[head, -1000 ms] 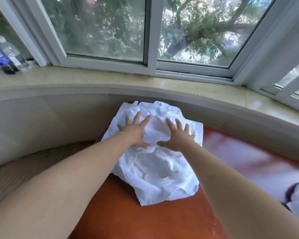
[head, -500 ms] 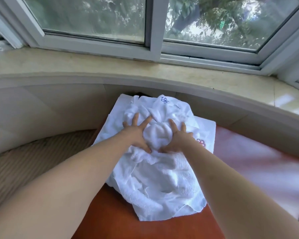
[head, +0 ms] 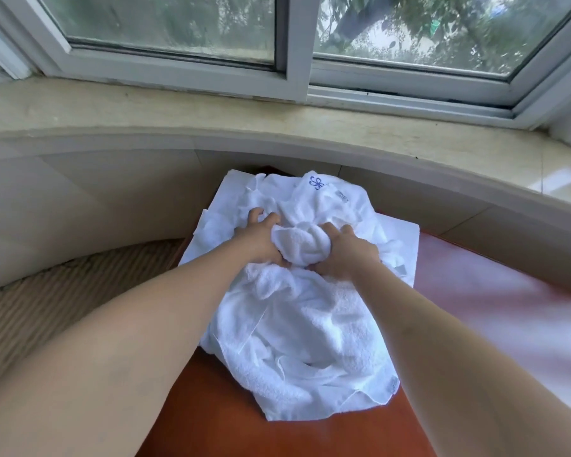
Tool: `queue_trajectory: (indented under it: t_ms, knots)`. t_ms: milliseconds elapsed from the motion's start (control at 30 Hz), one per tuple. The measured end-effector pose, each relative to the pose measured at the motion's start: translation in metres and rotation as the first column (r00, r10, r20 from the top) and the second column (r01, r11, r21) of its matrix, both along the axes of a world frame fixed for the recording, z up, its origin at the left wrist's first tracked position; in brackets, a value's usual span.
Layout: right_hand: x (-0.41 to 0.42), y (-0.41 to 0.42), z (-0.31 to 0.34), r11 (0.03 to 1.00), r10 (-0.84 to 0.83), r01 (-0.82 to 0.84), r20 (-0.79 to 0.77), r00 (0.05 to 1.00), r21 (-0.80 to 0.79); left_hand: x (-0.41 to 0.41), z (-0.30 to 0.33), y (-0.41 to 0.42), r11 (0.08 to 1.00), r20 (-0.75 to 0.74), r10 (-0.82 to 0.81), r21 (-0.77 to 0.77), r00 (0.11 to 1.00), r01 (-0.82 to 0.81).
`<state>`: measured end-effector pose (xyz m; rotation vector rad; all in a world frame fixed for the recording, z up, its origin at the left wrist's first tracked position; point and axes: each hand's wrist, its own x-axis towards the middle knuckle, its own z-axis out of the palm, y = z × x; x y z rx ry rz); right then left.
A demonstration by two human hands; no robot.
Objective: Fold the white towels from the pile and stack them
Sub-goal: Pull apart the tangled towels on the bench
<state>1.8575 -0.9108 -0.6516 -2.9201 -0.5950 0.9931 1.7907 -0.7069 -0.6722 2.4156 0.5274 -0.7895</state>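
Daylight is coming through the sliding window [head: 277,44] above a pale curved sill [head: 211,117], and below it we are working at a glossy orange-brown table [head: 218,420] pushed against the beige wall. We are reaching both bare arms forward into the pile of white towels [head: 297,324], which is sitting crumpled on the far part of the table, its back edge touching the wall under the sill. Our left hand [head: 257,237] is curling its fingers into a bunched fold of terry cloth [head: 299,240] at the top of the pile, and our right hand [head: 350,252] is gripping the same bunch from the other side, so both hands are clamped on the cloth with the wad squeezed between them, thumbs nearly meeting beneath it. Behind the hands, one towel is showing a small blue embroidered logo [head: 317,183] facing up, with a grey label just beside it. Flat white towel edges are sticking out under the heap at the left and right, and a loose corner is trailing toward us on the bare tabletop. To the left of the table, ribbed tan carpet [head: 47,308] is covering the floor. At the right, the tabletop is reflecting the window glare in a pale pinkish sheen.
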Motion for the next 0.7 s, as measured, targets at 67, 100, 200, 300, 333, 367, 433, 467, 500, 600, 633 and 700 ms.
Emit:
queue_trajectory:
  t_ms: [67,100,200,300,333,367,433,467,500,600,633,700]
  knots:
    - [-0.010,-0.003,0.004,1.000,0.008,-0.009,0.032,0.999,0.021,-0.008,0.000,-0.006,0.999,0.024,0.018,0.045,1.000,-0.019]
    - [-0.015,-0.005,0.005,0.999,0.006,-0.007,0.045,0.999,0.033,-0.013,0.001,-0.010,0.997,0.042,0.025,0.072,0.999,-0.028]
    - [-0.032,-0.008,0.012,0.997,-0.001,-0.005,0.080,0.997,0.073,-0.032,0.007,-0.023,0.992,0.103,0.032,0.117,0.994,-0.044]
    - [-0.047,-0.014,0.023,0.992,0.003,-0.018,0.118,0.993,0.126,-0.054,0.022,-0.032,0.991,0.149,0.046,0.115,0.988,-0.064]
    - [-0.052,-0.017,0.028,0.990,0.015,-0.033,0.131,0.991,0.138,-0.061,0.028,-0.035,0.992,0.161,0.043,0.109,0.986,-0.061]
    - [-0.058,-0.019,0.034,0.987,0.024,-0.046,0.143,0.989,0.152,-0.068,0.035,-0.037,0.993,0.172,0.030,0.105,0.985,-0.048]
    - [-0.070,-0.026,0.049,0.982,0.026,-0.058,0.177,0.984,0.180,-0.081,0.050,-0.042,0.994,0.204,-0.008,0.107,0.979,-0.014]
    - [-0.076,-0.030,0.057,0.980,0.022,-0.061,0.201,0.979,0.190,-0.086,0.059,-0.045,0.994,0.219,-0.011,0.106,0.976,-0.012]
    - [-0.081,-0.035,0.066,0.978,0.017,-0.063,0.223,0.975,0.197,-0.090,0.069,-0.049,0.995,0.231,-0.004,0.098,0.973,-0.019]
    - [-0.094,-0.055,0.097,0.974,0.004,-0.062,0.263,0.965,0.216,-0.101,0.097,-0.067,0.996,0.278,-0.014,0.085,0.961,-0.010]
    - [-0.098,-0.063,0.107,0.973,-0.004,-0.060,0.277,0.961,0.224,-0.103,0.106,-0.076,0.997,0.294,-0.017,0.082,0.956,-0.008]
    - [-0.105,-0.084,0.127,0.971,-0.025,-0.050,0.307,0.951,0.234,-0.107,0.126,-0.095,0.997,0.325,-0.012,0.072,0.946,-0.012]
